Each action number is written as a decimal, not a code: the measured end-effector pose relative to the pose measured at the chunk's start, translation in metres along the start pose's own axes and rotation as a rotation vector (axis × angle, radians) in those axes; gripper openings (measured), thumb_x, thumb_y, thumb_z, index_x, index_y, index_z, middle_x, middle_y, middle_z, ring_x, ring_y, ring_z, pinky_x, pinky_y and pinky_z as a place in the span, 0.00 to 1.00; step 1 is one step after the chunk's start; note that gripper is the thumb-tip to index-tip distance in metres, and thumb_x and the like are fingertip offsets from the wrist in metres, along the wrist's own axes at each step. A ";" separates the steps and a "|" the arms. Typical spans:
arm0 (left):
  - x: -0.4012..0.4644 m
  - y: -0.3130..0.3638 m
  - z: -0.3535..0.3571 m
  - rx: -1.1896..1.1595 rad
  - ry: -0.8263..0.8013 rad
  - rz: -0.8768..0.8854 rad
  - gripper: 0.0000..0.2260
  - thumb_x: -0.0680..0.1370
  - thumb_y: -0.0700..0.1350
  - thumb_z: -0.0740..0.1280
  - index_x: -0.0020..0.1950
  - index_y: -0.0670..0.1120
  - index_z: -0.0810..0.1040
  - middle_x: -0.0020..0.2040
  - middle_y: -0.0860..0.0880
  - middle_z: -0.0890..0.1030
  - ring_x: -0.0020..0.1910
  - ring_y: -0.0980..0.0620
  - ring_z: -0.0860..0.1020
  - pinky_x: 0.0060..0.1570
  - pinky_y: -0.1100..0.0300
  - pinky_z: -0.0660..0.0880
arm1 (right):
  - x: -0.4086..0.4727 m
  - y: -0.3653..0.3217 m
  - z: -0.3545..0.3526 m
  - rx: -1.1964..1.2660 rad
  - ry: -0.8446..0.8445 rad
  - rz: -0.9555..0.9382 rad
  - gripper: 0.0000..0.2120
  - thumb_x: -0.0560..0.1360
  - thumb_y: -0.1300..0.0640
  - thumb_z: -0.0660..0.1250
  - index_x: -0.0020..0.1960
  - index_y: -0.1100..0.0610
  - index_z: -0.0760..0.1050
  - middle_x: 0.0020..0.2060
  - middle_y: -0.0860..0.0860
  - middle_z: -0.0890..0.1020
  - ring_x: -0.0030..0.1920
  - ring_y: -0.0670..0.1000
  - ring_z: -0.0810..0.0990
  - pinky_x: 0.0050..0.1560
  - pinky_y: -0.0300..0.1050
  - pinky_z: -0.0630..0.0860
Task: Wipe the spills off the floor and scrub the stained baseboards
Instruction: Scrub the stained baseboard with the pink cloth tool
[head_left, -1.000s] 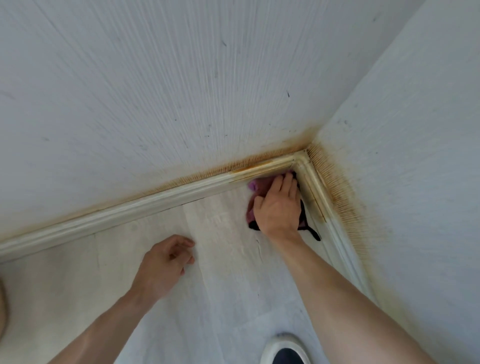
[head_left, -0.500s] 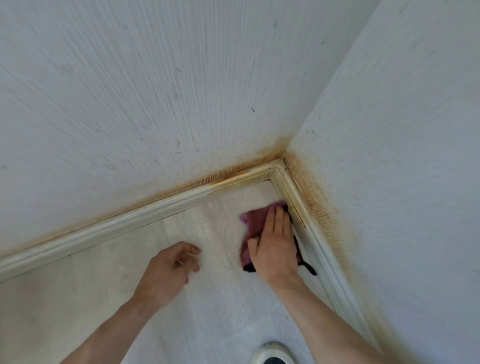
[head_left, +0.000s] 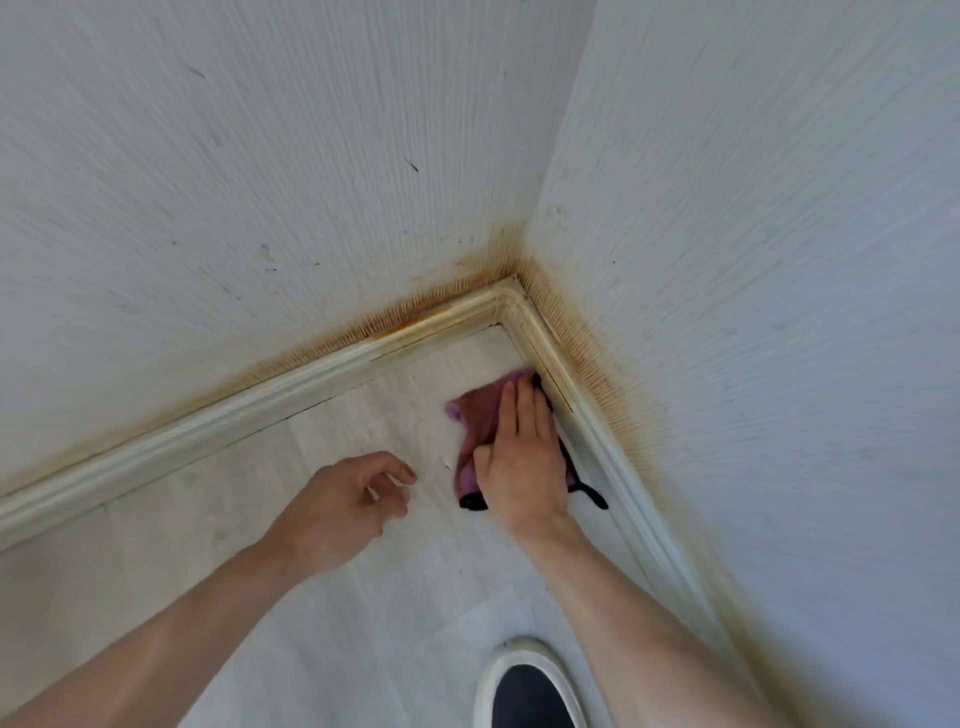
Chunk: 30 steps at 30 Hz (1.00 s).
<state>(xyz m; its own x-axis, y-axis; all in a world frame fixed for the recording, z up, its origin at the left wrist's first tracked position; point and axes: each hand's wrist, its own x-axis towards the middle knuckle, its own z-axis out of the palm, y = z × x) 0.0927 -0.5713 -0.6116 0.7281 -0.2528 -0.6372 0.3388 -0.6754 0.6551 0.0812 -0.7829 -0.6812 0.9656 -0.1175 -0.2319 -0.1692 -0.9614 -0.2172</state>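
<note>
Pressing fingers: the right hand (head_left: 522, 462) lies flat on the pink cloth (head_left: 480, 415), fingers (head_left: 524, 410) straight and close together, pushing it down on the floor (head_left: 363, 597).
Other fingers: the left hand (head_left: 340, 506) is just above or on the floor, a little left of the cloth; its fingers (head_left: 400, 470) are loosely curled and hold nothing.
Cloth: pink with a black edge and a black strap sticking out by the wrist. It sits on the floor, right beside the right baseboard (head_left: 597, 431); it may be touching it, but the hand hides that spot.
Baseboards: the back baseboard (head_left: 249, 405) and the right one meet in the corner. Both are pale with orange-brown stains.
Walls: white wall (head_left: 311, 156), stained brown along the bottom near the corner.
Shoe: a dark shoe (head_left: 530, 686) with a white rim stands on the floor at the bottom.
</note>
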 end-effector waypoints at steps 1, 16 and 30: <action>0.000 0.002 -0.004 0.045 -0.030 0.002 0.08 0.81 0.42 0.69 0.51 0.57 0.82 0.42 0.55 0.85 0.32 0.59 0.79 0.32 0.68 0.73 | 0.013 -0.005 -0.003 0.020 -0.027 -0.019 0.35 0.79 0.51 0.51 0.81 0.66 0.53 0.80 0.64 0.57 0.81 0.60 0.57 0.81 0.54 0.54; 0.052 0.052 0.008 0.088 -0.323 -0.257 0.14 0.80 0.52 0.72 0.59 0.44 0.83 0.51 0.48 0.85 0.50 0.52 0.84 0.48 0.60 0.81 | -0.059 0.042 -0.030 0.411 0.050 0.102 0.29 0.80 0.46 0.66 0.78 0.54 0.65 0.71 0.51 0.74 0.70 0.50 0.72 0.70 0.49 0.73; -0.010 0.056 0.065 -0.778 -0.022 -0.170 0.09 0.84 0.45 0.66 0.63 0.54 0.81 0.56 0.51 0.87 0.54 0.54 0.85 0.54 0.58 0.80 | -0.061 0.037 -0.038 1.255 -0.225 0.761 0.22 0.73 0.42 0.76 0.57 0.57 0.82 0.49 0.52 0.87 0.51 0.53 0.86 0.58 0.52 0.82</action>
<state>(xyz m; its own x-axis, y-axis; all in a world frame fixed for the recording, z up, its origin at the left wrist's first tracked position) 0.0652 -0.6518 -0.5948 0.6197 -0.2088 -0.7566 0.7691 -0.0306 0.6384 0.0234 -0.8213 -0.6389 0.5387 -0.3288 -0.7757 -0.7767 0.1629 -0.6084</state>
